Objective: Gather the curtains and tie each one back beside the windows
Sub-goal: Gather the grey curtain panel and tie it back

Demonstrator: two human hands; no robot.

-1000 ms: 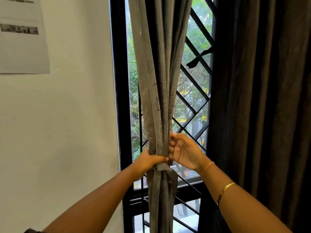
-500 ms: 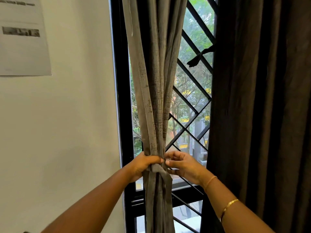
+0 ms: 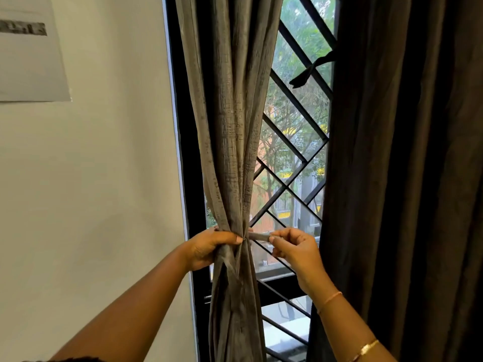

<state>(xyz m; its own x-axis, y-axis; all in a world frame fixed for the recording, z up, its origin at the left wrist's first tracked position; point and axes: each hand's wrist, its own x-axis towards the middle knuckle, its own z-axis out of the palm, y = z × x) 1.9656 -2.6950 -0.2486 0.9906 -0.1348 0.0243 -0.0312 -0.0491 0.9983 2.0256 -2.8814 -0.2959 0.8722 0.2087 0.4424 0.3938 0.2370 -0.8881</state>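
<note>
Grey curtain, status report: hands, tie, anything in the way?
Left hand grips the bunched grey curtain. Right hand pinches the tie strip, stretched out from the bunch. Dark curtain hangs loose at right; nothing blocking.

Left grip [image 3: 209,248] clenched, right grip [image 3: 295,250] pinching (thumb to forefinger), both forearms raised.
</note>
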